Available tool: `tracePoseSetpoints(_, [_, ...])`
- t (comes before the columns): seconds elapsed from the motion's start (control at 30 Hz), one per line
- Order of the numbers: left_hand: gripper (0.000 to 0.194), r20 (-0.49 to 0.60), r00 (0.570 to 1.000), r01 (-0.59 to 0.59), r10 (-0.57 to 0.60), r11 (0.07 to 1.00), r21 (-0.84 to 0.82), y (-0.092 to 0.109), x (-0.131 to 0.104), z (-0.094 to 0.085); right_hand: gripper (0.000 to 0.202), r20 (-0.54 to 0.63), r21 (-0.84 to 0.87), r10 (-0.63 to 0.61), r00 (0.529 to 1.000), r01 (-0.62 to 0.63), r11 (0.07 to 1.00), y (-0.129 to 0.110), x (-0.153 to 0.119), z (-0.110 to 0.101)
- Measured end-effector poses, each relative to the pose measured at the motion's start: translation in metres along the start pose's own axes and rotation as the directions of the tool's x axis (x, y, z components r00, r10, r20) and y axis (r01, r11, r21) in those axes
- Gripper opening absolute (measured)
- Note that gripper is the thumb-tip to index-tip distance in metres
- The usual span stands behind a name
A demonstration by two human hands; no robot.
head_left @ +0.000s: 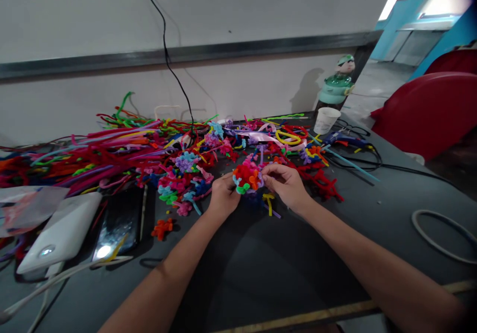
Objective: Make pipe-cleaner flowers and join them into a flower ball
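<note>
A small bouquet of pipe-cleaner flowers (246, 176), in red, orange, green, blue and purple, is held between my hands above the dark table. My left hand (224, 194) is closed around its left side, with the fingers partly hidden behind it. On the other side, my right hand (285, 184) pinches a purple flower at the bouquet's edge between thumb and fingertips. Just below my right hand lies a yellow pipe-cleaner piece (269, 204). Loose pipe-cleaner flowers (186, 161) in many colours are heaped to the left of the bouquet. An orange flower (162, 228) lies apart, nearer to me.
Long pipe cleaners (93, 154) are piled along the wall at left. A white power bank (63, 228) and a black phone (121, 218) lie front left with cables. At right stand a paper cup (327, 120) and a green figurine bottle (336, 82), near a blue glue gun (346, 140).
</note>
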State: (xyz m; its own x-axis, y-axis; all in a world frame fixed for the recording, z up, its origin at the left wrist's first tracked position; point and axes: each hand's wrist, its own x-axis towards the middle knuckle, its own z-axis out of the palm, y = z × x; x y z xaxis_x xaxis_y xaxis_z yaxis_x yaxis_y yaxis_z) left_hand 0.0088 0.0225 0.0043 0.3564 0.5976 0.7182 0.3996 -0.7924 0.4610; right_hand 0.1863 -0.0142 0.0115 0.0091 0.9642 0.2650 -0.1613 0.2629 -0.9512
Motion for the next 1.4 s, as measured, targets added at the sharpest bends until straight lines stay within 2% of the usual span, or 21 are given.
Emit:
tracePoseSetpoints(0.13, [0.017,-0.062,0.99,-0.122,0.13,0.985,0.118,0.0,-0.002,-0.001,0.023,0.053,0.029,0.027,0.998,-0.029,0.999,0.002,0.003,-0.004])
tracePoseSetpoints(0.23, [0.017,-0.09,0.989,-0.106,0.12,0.983,0.146,0.004,-0.003,0.0,0.023,0.054,0.075,0.069,0.996,-0.073,0.995,0.006,0.008,-0.012])
tracePoseSetpoints(0.33, [0.018,-0.08,0.997,0.021,-0.013,0.995,0.097,0.007,-0.003,0.003,0.024,0.002,0.079,0.082,0.997,-0.082,0.994,0.007,0.01,-0.016])
tracePoseSetpoints(0.43, [0.019,-0.075,0.978,0.198,-0.197,0.98,0.006,0.008,-0.003,0.007,0.023,-0.028,0.032,0.055,0.998,-0.055,0.998,0.006,0.01,-0.014])
tracePoseSetpoints(0.57, [0.015,-0.104,0.892,0.415,-0.44,0.888,-0.198,0.008,0.0,0.011,0.022,-0.12,-0.109,-0.016,0.993,0.003,0.994,0.007,0.009,-0.01])
tracePoseSetpoints(0.67, [0.014,-0.11,0.817,0.496,-0.566,0.787,-0.367,0.007,0.004,0.012,0.023,-0.24,-0.279,-0.102,0.965,0.032,0.96,0.009,0.012,-0.018])
tracePoseSetpoints(0.73, [0.014,-0.104,0.787,0.517,-0.608,0.742,-0.427,0.005,0.005,0.013,0.024,-0.282,-0.448,-0.191,0.94,0.047,0.893,0.009,0.017,-0.028])
tracePoseSetpoints(0.8, [0.014,-0.098,0.779,0.519,-0.62,0.723,-0.456,0.002,0.004,0.014,0.024,-0.248,-0.645,-0.307,0.919,0.08,0.76,0.008,0.021,-0.04])
tracePoseSetpoints(0.9, [0.013,-0.089,0.777,0.515,-0.623,0.712,-0.478,-0.003,0.002,0.016,0.029,-0.025,-0.838,-0.416,0.909,0.209,0.505,0.005,0.027,-0.054])
tracePoseSetpoints(0.97, [0.014,-0.089,0.769,0.52,-0.633,0.701,-0.488,-0.007,0.001,0.017,0.035,0.155,-0.872,-0.385,0.91,0.309,0.38,0.004,0.028,-0.058])
tracePoseSetpoints(1.03, [0.015,-0.099,0.749,0.53,-0.655,0.683,-0.503,-0.01,0.001,0.018,0.036,0.266,-0.882,-0.319,0.91,0.363,0.3,0.002,0.027,-0.056])
tracePoseSetpoints(1.1, [0.016,-0.112,0.723,0.538,-0.681,0.658,-0.526,-0.013,0.001,0.018,0.029,0.253,-0.906,-0.308,0.917,0.336,0.258,0.001,0.025,-0.05])
tracePoseSetpoints(1.2, [0.016,-0.119,0.697,0.532,-0.708,0.621,-0.576,-0.015,0.001,0.02,0.022,0.12,-0.95,-0.313,0.942,0.2,0.239,0.002,0.021,-0.042])
tracePoseSetpoints(1.3, [0.019,-0.107,0.699,0.514,-0.707,0.601,-0.612,-0.016,0.0,0.021,0.026,0.04,-0.97,-0.23,0.972,0.093,0.225,0.006,0.019,-0.038])
tracePoseSetpoints(1.4, [0.022,-0.093,0.701,0.516,-0.707,0.593,-0.618,-0.017,-0.001,0.022,0.021,0.021,-0.964,-0.183,0.983,0.068,0.256,0.01,0.019,-0.038])
